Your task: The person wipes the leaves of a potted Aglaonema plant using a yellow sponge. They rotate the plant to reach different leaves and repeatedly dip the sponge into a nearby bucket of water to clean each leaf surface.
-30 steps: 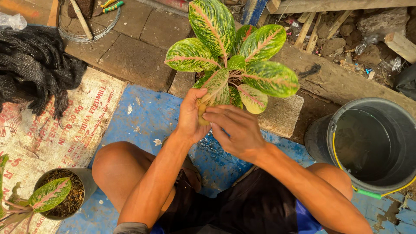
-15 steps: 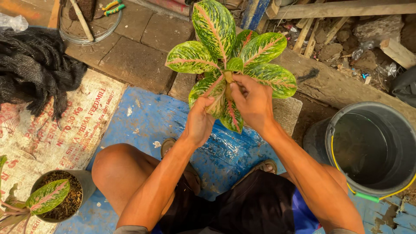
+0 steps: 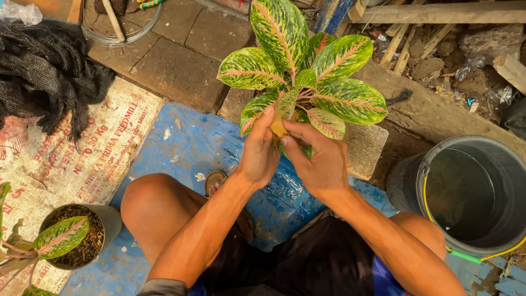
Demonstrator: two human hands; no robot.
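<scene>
- Since the earlier views both hands have dropped a little lower on the plant, from among the lower leaves to its base, and the leaf crown now stands clear above them.
- The left hand [image 3: 258, 156] is curled around the pale, bare stem base [image 3: 278, 127] of the variegated aglaonema plant [image 3: 301, 77]; its grip is narrow, thumb and fingers closed on the stem from the 9 o'clock side.
- The right hand [image 3: 320, 161] meets it from 3 o'clock, forefinger and thumb pinched close against the same stem base and the lowest leaf; that grip is also narrow, and the two hands touch.
- The plant is held in the air at about 12 o'clock from the person's lap, above the blue tarpaulin [image 3: 186, 145] and in front of a paving slab [image 3: 364, 151].
- Its long axis runs from the stem base near the hands up and away toward 12 o'clock, with green-yellow leaves veined in pink fanning out at the far end.
- A grey bucket [image 3: 471, 192] with water and a yellow handle sits at 3 o'clock, well apart from the hands.
- A small potted plant [image 3: 76, 235] of the same kind stands at 8 o'clock beside the left knee, on a printed feed sack [image 3: 82, 148].
- Black netting [image 3: 46, 71] lies bunched at 10 o'clock.
</scene>
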